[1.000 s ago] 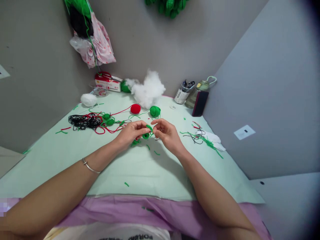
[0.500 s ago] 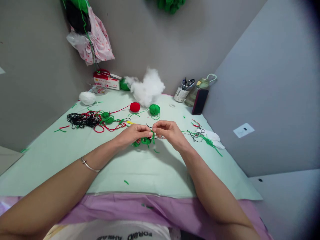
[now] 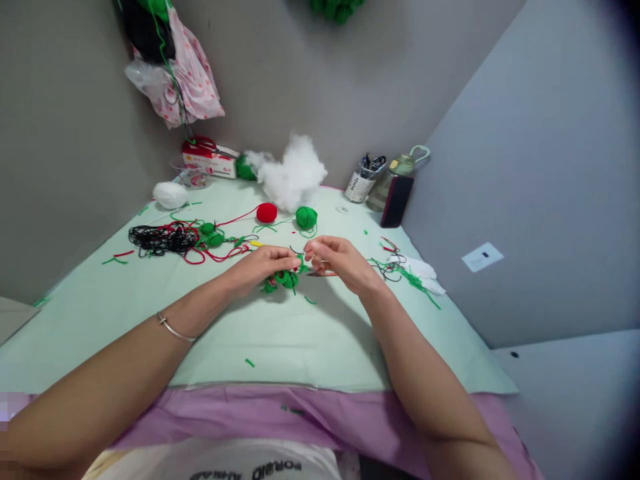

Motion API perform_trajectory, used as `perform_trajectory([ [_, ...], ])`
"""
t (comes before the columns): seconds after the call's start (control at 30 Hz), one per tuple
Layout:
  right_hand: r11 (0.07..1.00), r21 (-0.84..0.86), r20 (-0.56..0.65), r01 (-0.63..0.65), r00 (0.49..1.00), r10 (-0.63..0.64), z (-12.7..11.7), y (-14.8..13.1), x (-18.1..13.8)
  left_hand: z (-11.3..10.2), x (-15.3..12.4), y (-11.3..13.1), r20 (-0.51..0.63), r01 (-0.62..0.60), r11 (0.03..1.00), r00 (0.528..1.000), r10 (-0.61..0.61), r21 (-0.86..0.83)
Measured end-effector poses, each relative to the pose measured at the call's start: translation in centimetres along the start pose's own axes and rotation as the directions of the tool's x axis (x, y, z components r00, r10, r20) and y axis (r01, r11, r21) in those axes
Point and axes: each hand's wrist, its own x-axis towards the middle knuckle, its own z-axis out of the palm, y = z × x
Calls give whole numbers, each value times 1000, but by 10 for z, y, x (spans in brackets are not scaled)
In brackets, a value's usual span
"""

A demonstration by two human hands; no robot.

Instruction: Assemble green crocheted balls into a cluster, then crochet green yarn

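Observation:
My left hand (image 3: 270, 263) is closed on a green yarn piece (image 3: 287, 279) with small red and black bits, which hangs below the fingers. A short green tuft sticks up by the thumb tip. Just to the right, my right hand (image 3: 337, 260) is pinched, its fingertips close to that tuft; whatever they hold is too small to make out. Under my right hand lies a metal blade with a reddish part (image 3: 323, 273), mostly hidden. A short green yarn snippet (image 3: 311, 300) rests on the table below the hands.
Beyond my hands are a red yarn ball (image 3: 267, 213), a green yarn ball (image 3: 306, 217) and white stuffing (image 3: 293, 175). Tangled black yarn (image 3: 160, 239) lies left. Red-handled scissors (image 3: 203, 145) sit on a box. At right stand a pen cup (image 3: 361, 185), a bottle (image 3: 383, 193) and a phone (image 3: 397, 202).
My right fingertips have come slightly away from the green tuft and my right hand has turned a little. My left hand keeps its hold. The whole view has shifted slightly.

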Motion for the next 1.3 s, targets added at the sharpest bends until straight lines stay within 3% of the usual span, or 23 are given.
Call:
perform_trajectory([
  [0.1, 999, -17, -19, 49, 999, -50, 13, 1, 1, 0, 0, 0, 14, -18, 1000, 1000, 18, 14],
  [0.2, 989, 103, -217, 107, 973, -82, 6, 2, 9, 2, 0, -1, 79, -14, 1000, 997, 13, 18],
  [0.27, 970, 192, -378, 146, 924, -64, -8, 4, 16, 4, 0, -3, 153, 13, 999, 988, -17, 31],
  [0.3, 966, 209, -392, 150, 918, -58, -15, 5, 18, 4, 0, -4, 177, 27, 999, 984, -32, 33],
  [0.37, 981, 178, -303, 79, 953, -22, -28, 11, 22, 4, 0, -6, 165, 35, 999, 986, -35, 4],
  [0.47, 994, -113, -219, -6, 976, -19, -37, 25, 27, 1, 1, -5, 73, 22, 997, 997, -17, -70],
  [0.57, 847, -529, -327, -57, 934, -141, -41, 36, 31, -2, 0, -2, 34, 26, 995, 999, -23, -95],
  [0.63, 727, -683, -357, -74, 901, -245, -41, 35, 30, -3, 0, -1, 44, 30, 995, 999, -26, -92],
  [0.7, 728, -685, -325, 5, 893, -312, -37, 28, 25, -3, 0, -1, 62, 28, 996, 998, -23, -85],
  [0.8, 875, -415, -106, 251, 941, -320, -22, 10, 11, -3, 1, -2, 87, 13, 997, 996, -7, -72],
  [0.87, 916, -282, 94, 284, 959, -268, -13, 3, 4, -4, 1, -4, 104, 8, 997, 995, -1, -71],
  [0.93, 921, -292, 182, 257, 960, -211, -8, 1, 1, -4, 2, -5, 119, 13, 997, 993, -4, -71],
  [1.07, 892, -365, 24, 268, 960, -278, -12, 7, 7, -3, 1, -4, 100, 7, 996, 995, 1, -84],
  [1.2, 857, -466, 0, 222, 968, -251, -25, 11, 10, -5, 0, 1, 38, 16, 984, 999, -9, -179],
  [1.23, 803, -567, 7, 186, 975, -222, -29, 11, 9, -6, 0, 2, 12, 12, 979, 1000, -10, -202],
  [1.3, 606, -790, 24, 95, 992, -125, -35, 9, 6, -9, 0, 5, -51, -7, 972, 999, -5, -234],
])
